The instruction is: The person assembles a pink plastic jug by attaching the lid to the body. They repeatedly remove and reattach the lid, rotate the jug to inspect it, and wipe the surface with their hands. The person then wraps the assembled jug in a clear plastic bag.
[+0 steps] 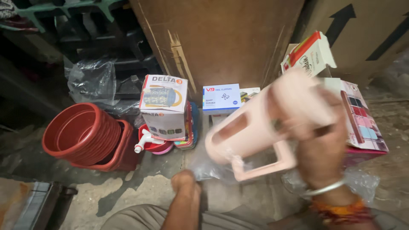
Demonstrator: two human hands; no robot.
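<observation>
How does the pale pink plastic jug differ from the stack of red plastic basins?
The pale pink plastic jug is a single piece, held up in the right hand; the stack of red plastic basins is several nested pieces resting tilted on the floor. The jug is tall with a handle; the basins are round and wide. Both look plastic.

You hold a pale pink plastic jug [260,127] with a handle tilted on its side, blurred, near centre-right, above crinkled clear plastic wrap [208,170].

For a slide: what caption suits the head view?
Right hand holds a pink plastic jug; left hand grips clear plastic wrap.
</observation>
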